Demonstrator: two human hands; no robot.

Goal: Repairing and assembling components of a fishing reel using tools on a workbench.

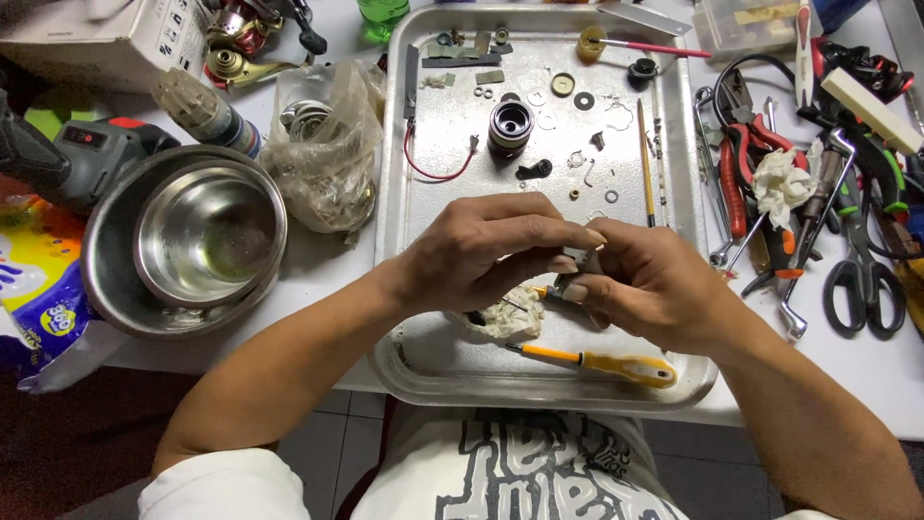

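Head view first: we look straight down at a metal tray [399, 207] on a white table [866, 376], and both of our hands meet above its lower half. Our left hand [481, 252] is curled, thumb and fingertips pinched together on a small metal part [580, 258] that sits between the two hands. Our right hand [650, 284] closes on the same part from the other side, fingers bent tight around it. The part is mostly hidden by our fingers, so we cannot tell its shape.

Just beneath the hands, a crumpled cloth [510, 316] lies on the tray, and a thin orange-tipped tool [541, 292] pokes out between it and our fingers. Nearer to us, a yellow-handled screwdriver [597, 361] rests flat along the tray's front edge.

Farther up the tray stands a dark cylindrical spool [510, 125], upright, with washers and small rings scattered around it and a red wire [433, 164] curving to its left. A slim brush [646, 164] lies lengthwise to its right.

Left of the tray, two steel bowls [188, 241] are nested, with a clear plastic bag [327, 144] between them and the tray. Right of the tray, red-handled pliers [741, 164] and black scissors [864, 279] lie among other tools.
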